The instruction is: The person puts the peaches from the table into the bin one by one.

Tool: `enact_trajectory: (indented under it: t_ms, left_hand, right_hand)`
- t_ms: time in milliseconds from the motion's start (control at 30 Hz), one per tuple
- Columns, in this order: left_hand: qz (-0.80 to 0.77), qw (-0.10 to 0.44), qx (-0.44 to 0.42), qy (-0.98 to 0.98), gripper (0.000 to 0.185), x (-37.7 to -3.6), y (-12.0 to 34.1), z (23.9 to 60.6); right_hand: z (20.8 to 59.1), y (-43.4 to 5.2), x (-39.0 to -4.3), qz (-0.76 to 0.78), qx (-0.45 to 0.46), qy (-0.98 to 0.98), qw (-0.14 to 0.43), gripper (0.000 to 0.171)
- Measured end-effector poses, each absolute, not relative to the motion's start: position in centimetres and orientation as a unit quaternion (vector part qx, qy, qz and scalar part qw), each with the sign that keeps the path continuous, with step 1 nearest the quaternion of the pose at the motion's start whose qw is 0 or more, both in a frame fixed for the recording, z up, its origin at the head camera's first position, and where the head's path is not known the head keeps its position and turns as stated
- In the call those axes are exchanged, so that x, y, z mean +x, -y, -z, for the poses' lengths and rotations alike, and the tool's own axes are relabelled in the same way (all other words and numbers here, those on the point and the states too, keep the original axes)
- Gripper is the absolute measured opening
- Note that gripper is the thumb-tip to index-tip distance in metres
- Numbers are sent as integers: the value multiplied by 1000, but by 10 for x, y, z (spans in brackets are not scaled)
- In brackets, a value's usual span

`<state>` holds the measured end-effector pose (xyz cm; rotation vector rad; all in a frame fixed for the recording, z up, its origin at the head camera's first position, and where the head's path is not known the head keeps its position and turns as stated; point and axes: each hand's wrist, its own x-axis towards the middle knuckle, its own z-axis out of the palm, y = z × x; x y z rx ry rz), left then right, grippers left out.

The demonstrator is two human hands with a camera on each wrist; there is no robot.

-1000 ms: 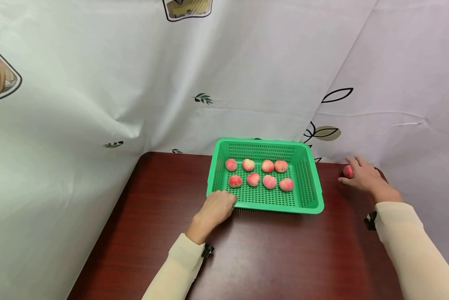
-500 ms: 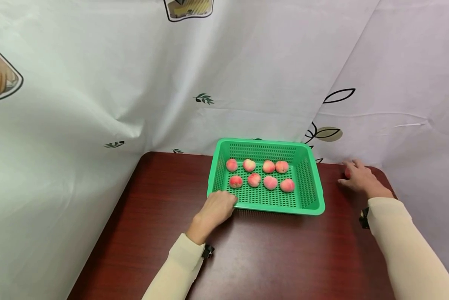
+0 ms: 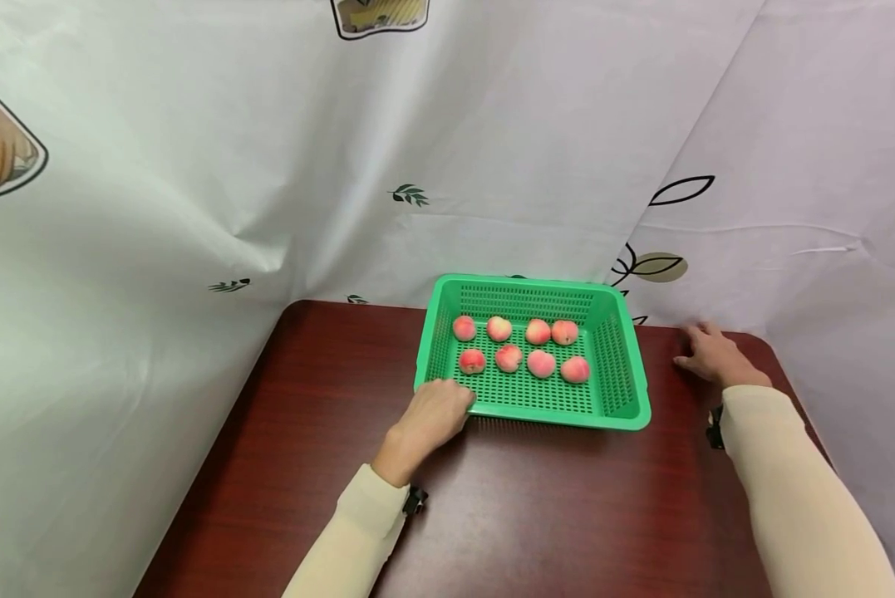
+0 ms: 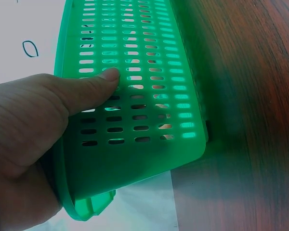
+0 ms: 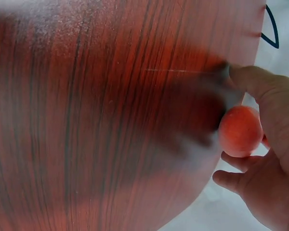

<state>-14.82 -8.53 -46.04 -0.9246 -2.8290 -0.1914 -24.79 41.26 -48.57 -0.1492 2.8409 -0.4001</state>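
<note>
In the head view my left hand (image 3: 434,412) grips the front left rim of a green plastic basket (image 3: 640,409). The left wrist view shows its thumb (image 4: 94,89) lying along the slotted outer wall; the other fingers are hidden. Several pink-red peaches (image 3: 508,359) lie in two rows inside the basket. At the far right corner of the table, my right hand (image 3: 716,357) reaches around one more peach (image 5: 240,131). Thumb and fingers are spread to either side of that peach, with a gap at the thumb tip. The hand hides it in the head view.
A dark red wood-grain table (image 3: 552,515) with a rounded far corner carries the basket. White printed sheeting (image 3: 522,158) stands as walls behind and on both sides, close to the table's edges.
My right hand has lowered over the peach at the right corner, covering it in the head view, and thumb and fingers have drawn slightly closer. The left hand has stayed on the basket rim.
</note>
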Motion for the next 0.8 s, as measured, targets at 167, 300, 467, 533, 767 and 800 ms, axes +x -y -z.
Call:
enact_trajectory:
  t_ms: [167, 300, 467, 533, 767, 800]
  left_hand:
    - [65, 77, -309, 946, 49, -148, 85, 460]
    - [64, 80, -310, 945, 49, -148, 85, 460]
    - [63, 78, -308, 946, 48, -148, 85, 461]
    - [63, 77, -309, 946, 48, -148, 85, 461]
    - [65, 81, -310, 945, 49, -148, 85, 461]
    - [66, 81, -310, 945, 49, -148, 85, 461]
  right_hand:
    - [489, -413, -249, 128, -63, -983, 119, 58]
    - [490, -414, -248, 120, -63, -984, 112, 45]
    - [491, -417, -247, 120, -59, -985, 108, 35]
    - [491, -418, -247, 121, -58, -985, 110, 35]
    - [490, -422, -247, 118, -56, -985, 114, 34]
    - [490, -422, -247, 119, -55, -985, 113, 33]
